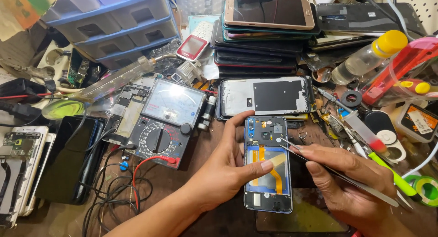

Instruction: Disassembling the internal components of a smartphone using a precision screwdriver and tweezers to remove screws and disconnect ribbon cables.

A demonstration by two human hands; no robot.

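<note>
An opened blue phone point(267, 173) lies back-up on the workbench, its circuit board and an orange flex cable exposed. My left hand point(228, 166) grips its left edge, thumb resting across the middle. My right hand point(349, 182) holds metal tweezers point(319, 166) whose tips touch a small round part near the top of the phone's board.
An analog multimeter point(166, 121) with red and black leads sits to the left. A white phone frame point(267, 96) lies behind the phone, with a stack of phones point(264, 32) further back. Screwdrivers, a yellow-capped bottle point(367, 57), tape rolls and blue drawers point(118, 23) crowd the bench.
</note>
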